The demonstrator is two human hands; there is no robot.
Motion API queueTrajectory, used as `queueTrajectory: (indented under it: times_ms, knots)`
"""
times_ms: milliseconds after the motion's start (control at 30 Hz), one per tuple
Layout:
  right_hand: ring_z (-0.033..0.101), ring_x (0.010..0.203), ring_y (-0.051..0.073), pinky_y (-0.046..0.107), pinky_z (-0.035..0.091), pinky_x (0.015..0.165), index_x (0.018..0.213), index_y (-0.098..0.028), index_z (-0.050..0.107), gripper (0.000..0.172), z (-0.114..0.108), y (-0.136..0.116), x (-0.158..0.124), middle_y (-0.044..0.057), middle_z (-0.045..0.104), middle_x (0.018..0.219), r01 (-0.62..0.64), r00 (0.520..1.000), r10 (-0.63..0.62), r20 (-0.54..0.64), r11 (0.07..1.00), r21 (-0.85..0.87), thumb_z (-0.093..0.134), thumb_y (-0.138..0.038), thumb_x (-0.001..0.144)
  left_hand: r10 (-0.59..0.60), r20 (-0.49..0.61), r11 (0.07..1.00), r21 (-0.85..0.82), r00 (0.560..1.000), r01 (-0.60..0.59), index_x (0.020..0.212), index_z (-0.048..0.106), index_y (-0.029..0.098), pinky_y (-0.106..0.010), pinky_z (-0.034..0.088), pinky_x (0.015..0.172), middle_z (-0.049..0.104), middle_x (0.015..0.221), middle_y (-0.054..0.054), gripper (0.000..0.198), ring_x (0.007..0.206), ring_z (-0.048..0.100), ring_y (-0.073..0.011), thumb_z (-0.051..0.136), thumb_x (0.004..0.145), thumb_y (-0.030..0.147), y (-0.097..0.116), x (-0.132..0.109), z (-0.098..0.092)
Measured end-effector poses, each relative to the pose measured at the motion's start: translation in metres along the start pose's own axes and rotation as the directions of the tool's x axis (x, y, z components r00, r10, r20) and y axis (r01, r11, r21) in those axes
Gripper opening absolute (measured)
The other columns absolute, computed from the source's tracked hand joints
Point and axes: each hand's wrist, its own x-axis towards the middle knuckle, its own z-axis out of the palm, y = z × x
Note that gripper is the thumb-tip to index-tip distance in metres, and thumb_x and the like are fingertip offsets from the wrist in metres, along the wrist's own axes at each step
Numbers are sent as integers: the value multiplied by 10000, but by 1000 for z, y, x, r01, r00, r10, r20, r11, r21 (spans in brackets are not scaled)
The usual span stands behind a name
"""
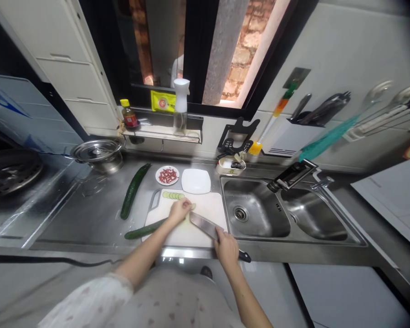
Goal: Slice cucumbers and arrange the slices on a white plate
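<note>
On the white rectangular plastic cutting board: one row of thin pale-green cucumber slices; one long dark-green cucumber, crossing the left edge. Right hand clenches a broad steel knife. Left hand touches a single pale slice; whether pinched, cannot tell.

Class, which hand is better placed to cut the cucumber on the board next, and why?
Probably the person's right hand: it holds the knife, blade over the board. The left hand, without a knife, seems to be at a pale slice.
</note>
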Motion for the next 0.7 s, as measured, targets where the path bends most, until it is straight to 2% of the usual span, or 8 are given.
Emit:
queueTrajectory:
  times_ms: [133,233,533,700]
  knots:
    - [600,966,209,267,385,812,1328,-238,502,478,-2,2,4,76,663,1015,-14,1000,14,4,1000,6,506,-222,850,-108,-68,988,102,992,115,834,675,187,-239,430,686,693,796,-16,100,743,613,-146,612,774,237,-17,23,-5]
    - [601,957,210,267,387,814,1328,-233,506,474,-4,2,6,74,664,1016,-23,1000,23,4,1000,8,502,-231,854,-134,-77,971,187,988,147,849,679,195,-246,418,711,700,831,-27,111,786,614,-157,614,780,253,-24,35,-7]
    - [601,955,196,251,385,804,1311,-236,526,476,-3,3,8,64,670,983,-15,1000,16,-22,999,51,512,-209,836,-56,-93,899,428,994,90,855,682,190,-272,398,762,693,916,-65,176,870,601,-191,516,840,246,-27,55,-6]
    - [604,938,198,256,386,800,1303,-225,535,468,-3,2,8,67,674,956,-9,999,11,-32,998,65,500,-206,837,-18,-78,875,481,997,53,946,682,206,-297,397,797,681,957,-69,211,922,584,-211,497,861,259,-30,61,-5]
